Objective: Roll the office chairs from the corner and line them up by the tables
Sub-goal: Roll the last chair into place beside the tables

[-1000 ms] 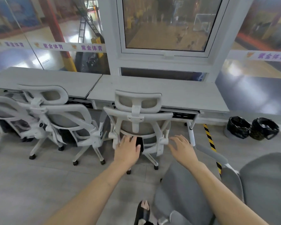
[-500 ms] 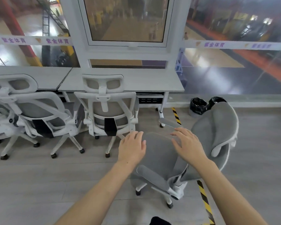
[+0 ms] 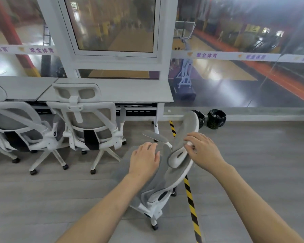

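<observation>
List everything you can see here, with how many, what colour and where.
Loose chair: one, grey and white, in front of the tables, turned sideways, under both hands.
Lined-up chairs: two in view, white frames with grey mesh, pushed to the tables, left.
Tables: two, pale grey, along the window wall.
Bins: two, black-lined, on the floor by the glass, right of the tables.
Hazard tape: one strip, yellow and black, on the floor.
Left hand: flat on the loose chair.
Right hand: on its headrest; grip unclear.

Open floor (image 3: 253,163) lies right; parked chairs (image 3: 88,123) block the left.
</observation>
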`<state>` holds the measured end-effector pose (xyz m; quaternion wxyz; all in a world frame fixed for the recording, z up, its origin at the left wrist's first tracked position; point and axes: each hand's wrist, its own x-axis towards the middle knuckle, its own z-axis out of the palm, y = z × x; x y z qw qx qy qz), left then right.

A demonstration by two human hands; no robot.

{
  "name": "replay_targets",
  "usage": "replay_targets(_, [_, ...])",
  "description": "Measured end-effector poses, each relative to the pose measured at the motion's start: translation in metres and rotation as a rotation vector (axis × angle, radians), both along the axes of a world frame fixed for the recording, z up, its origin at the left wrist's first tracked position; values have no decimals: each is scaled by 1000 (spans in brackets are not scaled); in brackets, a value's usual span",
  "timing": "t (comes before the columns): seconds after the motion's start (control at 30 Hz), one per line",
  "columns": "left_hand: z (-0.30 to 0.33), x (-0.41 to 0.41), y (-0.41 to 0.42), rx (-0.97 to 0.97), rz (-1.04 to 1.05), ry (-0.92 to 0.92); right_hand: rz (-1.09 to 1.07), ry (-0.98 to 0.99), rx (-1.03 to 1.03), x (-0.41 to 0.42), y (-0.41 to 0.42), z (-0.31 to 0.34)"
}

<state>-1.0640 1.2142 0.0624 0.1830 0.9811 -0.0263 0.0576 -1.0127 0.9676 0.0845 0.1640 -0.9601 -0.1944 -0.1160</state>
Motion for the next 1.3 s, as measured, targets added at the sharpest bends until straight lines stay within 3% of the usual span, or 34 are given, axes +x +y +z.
replay_targets(0.23, [1,29,-96,23,-34,83,175,151,-146,61,-64,5])
replay_targets(0.47, [3,56,-111,42,61,142,363,251,-398,127,-73,3])
replay_targets(0.67, [6,42,-106,112,114,136,440,156,-297,121,-66,-8])
replay_targets(0.87, [-1,8,-82,123,116,70,367,69,-173,79,-52,-25])
replay_targets(1.3, [-8,-48,34,118,181,93,240,-14,-96,-7,62,-41])
